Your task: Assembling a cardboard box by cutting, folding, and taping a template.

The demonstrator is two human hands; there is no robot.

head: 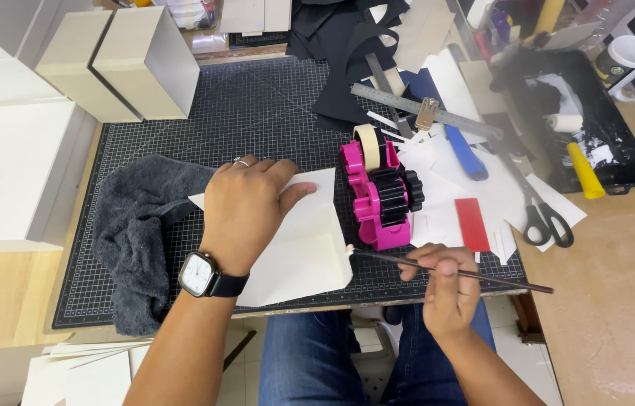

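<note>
Gluing or edging step in hand, by the look of it: left hand [246, 214] laid flat, fingers together, pressing the cream folded card piece [299, 256] onto the black gridded cutting mat [257, 113]. Right hand [444, 289] pinched shut on the thin dark brush handle [468, 274], tip just touching the card's corner. Next likely called for: a steady stroke along that edge. Pink tape dispenser [377, 199] just beyond the fingertips; grey cloth [133, 233] beside the wrist.

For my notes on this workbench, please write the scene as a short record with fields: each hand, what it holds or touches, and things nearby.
left hand: left hand pressed flat on a cream folded card piece
right hand: right hand holds a thin dark brush, tip at the card's right edge
surface: black cutting mat
beside left hand: dark grey cloth
behind card: pink tape dispenser
further right: scissors, steel ruler
</note>
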